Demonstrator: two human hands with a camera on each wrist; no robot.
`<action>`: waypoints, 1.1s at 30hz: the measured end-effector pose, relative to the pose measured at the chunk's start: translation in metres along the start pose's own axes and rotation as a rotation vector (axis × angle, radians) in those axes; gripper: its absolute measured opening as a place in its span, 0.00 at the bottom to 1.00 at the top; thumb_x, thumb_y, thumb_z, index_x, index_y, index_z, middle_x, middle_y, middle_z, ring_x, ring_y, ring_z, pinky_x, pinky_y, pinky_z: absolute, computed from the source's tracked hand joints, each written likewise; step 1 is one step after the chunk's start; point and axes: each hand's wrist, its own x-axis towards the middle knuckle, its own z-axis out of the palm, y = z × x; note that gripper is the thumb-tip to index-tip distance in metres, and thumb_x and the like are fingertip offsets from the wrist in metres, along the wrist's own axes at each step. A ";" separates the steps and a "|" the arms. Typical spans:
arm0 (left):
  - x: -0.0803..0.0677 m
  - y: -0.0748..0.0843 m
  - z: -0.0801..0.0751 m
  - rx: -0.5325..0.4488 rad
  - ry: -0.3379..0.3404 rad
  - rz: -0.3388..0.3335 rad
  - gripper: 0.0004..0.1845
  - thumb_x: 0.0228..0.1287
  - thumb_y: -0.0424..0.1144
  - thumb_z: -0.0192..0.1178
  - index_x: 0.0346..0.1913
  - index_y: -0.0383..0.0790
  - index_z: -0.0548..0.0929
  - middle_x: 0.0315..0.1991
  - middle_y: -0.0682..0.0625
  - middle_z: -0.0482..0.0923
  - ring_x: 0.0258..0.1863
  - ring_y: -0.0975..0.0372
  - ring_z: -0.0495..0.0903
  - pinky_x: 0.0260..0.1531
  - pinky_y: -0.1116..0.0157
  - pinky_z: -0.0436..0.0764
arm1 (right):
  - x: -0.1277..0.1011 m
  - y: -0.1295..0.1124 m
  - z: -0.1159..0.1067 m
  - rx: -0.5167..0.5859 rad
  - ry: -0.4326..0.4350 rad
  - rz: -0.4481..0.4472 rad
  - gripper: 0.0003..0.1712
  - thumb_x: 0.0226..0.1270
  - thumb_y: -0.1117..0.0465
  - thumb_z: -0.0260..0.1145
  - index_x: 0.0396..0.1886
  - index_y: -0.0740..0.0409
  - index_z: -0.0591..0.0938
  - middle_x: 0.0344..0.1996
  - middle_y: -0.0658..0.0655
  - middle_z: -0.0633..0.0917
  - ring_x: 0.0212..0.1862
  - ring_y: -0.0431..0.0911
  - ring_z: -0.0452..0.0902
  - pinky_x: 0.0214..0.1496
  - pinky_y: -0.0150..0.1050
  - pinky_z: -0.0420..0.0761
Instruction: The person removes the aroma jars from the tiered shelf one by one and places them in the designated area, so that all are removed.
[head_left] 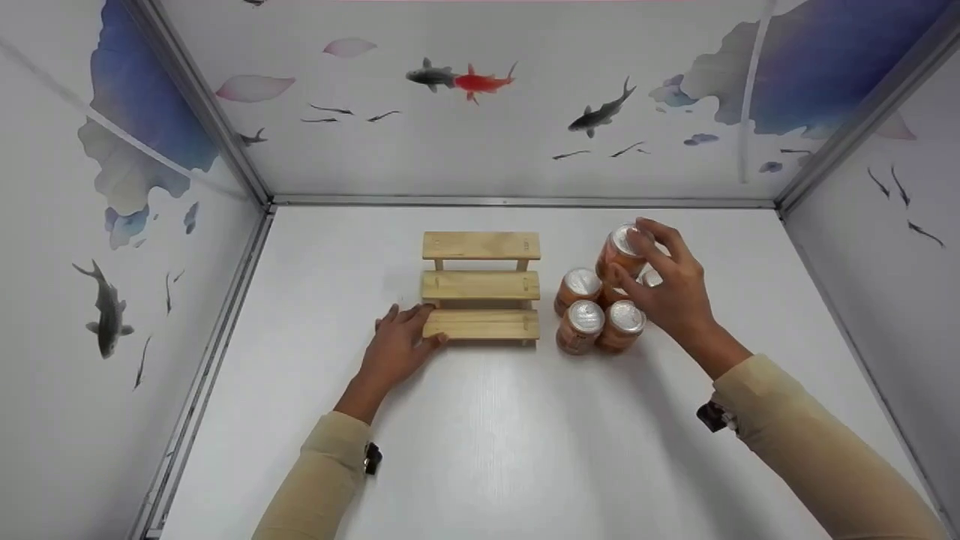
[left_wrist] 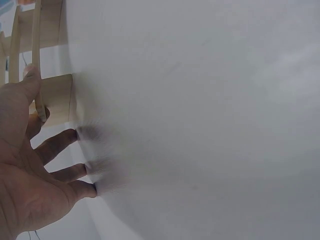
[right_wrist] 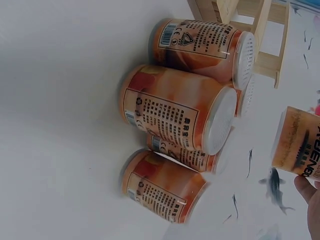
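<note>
A light wooden rack (head_left: 481, 285) with three stepped slats stands on the table. At its front left corner my left hand (head_left: 395, 346) pinches the end of the lowest slat (left_wrist: 37, 55) between thumb and index finger, while the other fingertips (left_wrist: 90, 191) rest on the table. Right of the rack, several orange cans (head_left: 581, 339) with silver lids stand upright in a tight cluster. Above the back of that cluster my right hand (head_left: 675, 292) grips one more orange can (right_wrist: 296, 142) by its upper part. This can is raised off the table and slightly tilted; it partly hides the cans behind.
White panels printed with fish (head_left: 480, 79) and leaves enclose the white table (head_left: 480, 435) at the back and both sides. A metal rail (head_left: 504, 201) runs along the table's back edge. Both wrists carry small dark devices on beige sleeves (head_left: 817, 442).
</note>
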 end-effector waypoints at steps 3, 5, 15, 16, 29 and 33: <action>0.000 -0.001 0.001 0.000 0.001 0.006 0.41 0.79 0.68 0.60 0.84 0.47 0.73 0.83 0.40 0.72 0.87 0.30 0.56 0.81 0.25 0.58 | -0.005 0.004 -0.006 -0.008 -0.002 0.009 0.29 0.64 0.67 0.84 0.65 0.61 0.87 0.71 0.68 0.81 0.68 0.64 0.85 0.71 0.20 0.73; 0.000 -0.002 0.002 0.000 0.006 0.011 0.40 0.79 0.67 0.60 0.83 0.47 0.73 0.83 0.40 0.72 0.86 0.29 0.57 0.81 0.24 0.58 | -0.008 0.005 -0.011 -0.010 -0.007 0.017 0.29 0.65 0.67 0.84 0.65 0.61 0.87 0.71 0.68 0.81 0.68 0.65 0.85 0.71 0.16 0.69; -0.001 -0.003 0.002 -0.029 -0.001 0.009 0.42 0.79 0.67 0.61 0.84 0.46 0.72 0.83 0.39 0.71 0.87 0.31 0.56 0.82 0.25 0.56 | -0.025 0.011 -0.030 -0.019 0.018 0.045 0.29 0.64 0.67 0.85 0.65 0.59 0.88 0.70 0.67 0.83 0.66 0.65 0.86 0.70 0.14 0.67; -0.001 -0.003 0.002 -0.028 -0.001 0.008 0.42 0.79 0.67 0.61 0.84 0.46 0.72 0.83 0.39 0.71 0.87 0.31 0.56 0.82 0.26 0.56 | -0.026 0.011 -0.031 -0.024 0.025 0.043 0.29 0.63 0.67 0.85 0.64 0.59 0.88 0.69 0.67 0.83 0.66 0.66 0.86 0.70 0.14 0.67; 0.000 -0.002 0.001 -0.006 0.009 0.020 0.41 0.78 0.67 0.62 0.83 0.46 0.74 0.82 0.38 0.72 0.86 0.29 0.57 0.81 0.24 0.57 | -0.047 0.019 -0.047 -0.025 0.060 0.060 0.31 0.57 0.74 0.86 0.62 0.61 0.89 0.66 0.68 0.84 0.62 0.67 0.86 0.70 0.14 0.68; 0.001 -0.001 0.001 -0.003 0.011 0.013 0.40 0.78 0.67 0.62 0.82 0.46 0.75 0.82 0.38 0.73 0.86 0.30 0.57 0.80 0.24 0.57 | -0.054 0.021 -0.048 -0.047 0.037 0.074 0.33 0.59 0.72 0.86 0.65 0.61 0.88 0.67 0.69 0.84 0.63 0.67 0.86 0.70 0.13 0.66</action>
